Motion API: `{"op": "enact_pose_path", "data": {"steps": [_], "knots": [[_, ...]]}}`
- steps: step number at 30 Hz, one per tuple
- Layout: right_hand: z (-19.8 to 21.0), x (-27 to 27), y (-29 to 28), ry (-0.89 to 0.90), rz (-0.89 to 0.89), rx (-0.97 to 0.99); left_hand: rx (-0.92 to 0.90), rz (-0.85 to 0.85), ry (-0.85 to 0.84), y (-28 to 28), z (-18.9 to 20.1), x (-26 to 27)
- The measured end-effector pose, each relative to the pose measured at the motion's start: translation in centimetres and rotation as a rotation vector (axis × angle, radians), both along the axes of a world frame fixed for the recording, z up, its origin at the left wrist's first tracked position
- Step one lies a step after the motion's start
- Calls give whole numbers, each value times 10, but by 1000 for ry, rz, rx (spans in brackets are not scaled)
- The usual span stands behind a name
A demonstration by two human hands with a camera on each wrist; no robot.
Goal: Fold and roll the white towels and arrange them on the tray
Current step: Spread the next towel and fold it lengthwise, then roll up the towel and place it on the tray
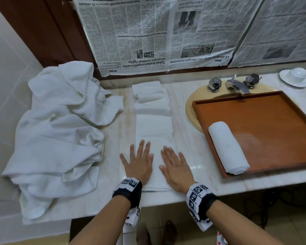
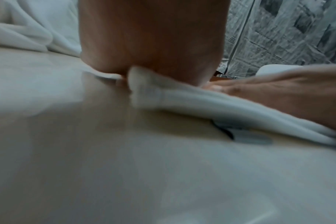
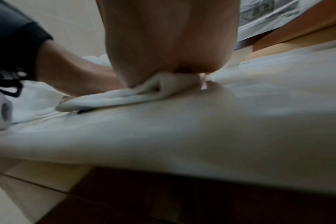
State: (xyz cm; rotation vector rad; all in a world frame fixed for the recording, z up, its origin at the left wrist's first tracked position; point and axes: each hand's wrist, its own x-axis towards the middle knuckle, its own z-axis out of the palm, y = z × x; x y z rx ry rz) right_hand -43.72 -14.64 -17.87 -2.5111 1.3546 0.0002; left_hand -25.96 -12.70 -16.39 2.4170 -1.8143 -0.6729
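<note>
A long white towel (image 1: 153, 128), folded into a narrow strip, lies on the marble counter and runs from the front edge toward the wall. My left hand (image 1: 140, 161) and right hand (image 1: 175, 165) press flat on its near end, fingers straight and spread. In the left wrist view the left hand (image 2: 153, 37) bears on the towel's folded edge (image 2: 192, 100). In the right wrist view the right hand (image 3: 169, 37) bears on the towel's layered edge (image 3: 125, 95). A rolled white towel (image 1: 228, 147) lies at the left side of the brown wooden tray (image 1: 272, 121).
A heap of loose white towels (image 1: 60, 129) covers the counter's left part. The tray sits over a beige sink (image 1: 193, 106) with a chrome tap (image 1: 237, 84). A white cup and saucer (image 1: 295, 76) stands at the far right. Newspaper (image 1: 157, 32) covers the wall behind.
</note>
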Motion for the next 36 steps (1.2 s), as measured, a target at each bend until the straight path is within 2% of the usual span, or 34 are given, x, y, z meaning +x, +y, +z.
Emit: {"op": "enact_pose_path", "data": {"steps": [4, 8, 10, 13, 15, 19, 23, 30, 33, 36], "knots": [[9, -27, -4, 10, -70, -10, -7, 28, 33, 14, 3, 15], [19, -41, 25, -149, -129, -147, -164, -76, 110, 51, 14, 20], [25, -44, 50, -231, -37, -138, -260, -161, 134, 75, 11, 19], [22, -48, 72, -208, 159, -140, -327, -194, 151, 100, 6, 16], [19, -49, 71, -202, 165, -156, -365, -252, 158, 109, 4, 14], [20, -42, 58, -215, 95, -187, -375, -378, 117, 112, 6, 10], [25, -34, 49, -160, 95, -167, -380, -356, 49, 100, 13, 6], [33, -37, 52, -290, -41, 22, -252, -325, -25, 93, 22, -1], [38, -40, 46, -378, -196, 198, -215, -265, 152, 88, 24, 5], [40, -39, 43, -507, -353, 258, -207, -95, 389, 82, 25, 16]]}}
